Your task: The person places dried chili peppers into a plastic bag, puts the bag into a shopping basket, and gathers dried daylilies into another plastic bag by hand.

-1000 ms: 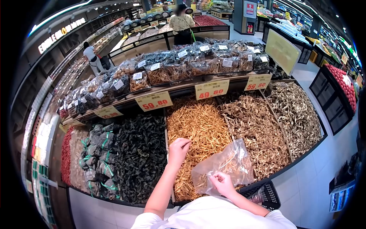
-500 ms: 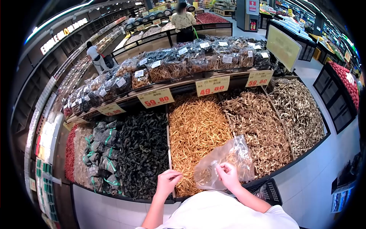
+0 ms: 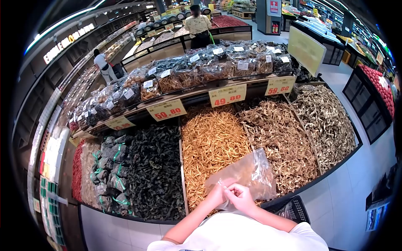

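Observation:
A clear plastic bag [image 3: 253, 169] is spread over the golden dried strips [image 3: 215, 146] and the edge of the brown dried pieces [image 3: 280, 134]. My right hand [image 3: 242, 198] is closed, pinching the bag's near edge between thumb and fingers. My left hand [image 3: 217, 194] meets it there from the left, at the same edge. Its fingers are partly covered by the film and the right hand, and they appear closed on the bag. Inside the bag, no contents can be made out through the shiny film.
Dark dried fungus [image 3: 155, 171] and green-tied bundles [image 3: 113, 167] fill bins at left; pale dried slices [image 3: 324, 121] lie at right. Price signs [image 3: 228, 95] and bagged goods [image 3: 184, 77] line the shelf behind. A black basket [image 3: 297, 211] is low at right. A person [image 3: 197, 27] stands beyond.
My left hand has moved right, from above the bin divider to the bag's edge beside my right hand. My right hand has shifted slightly left and down with the bag.

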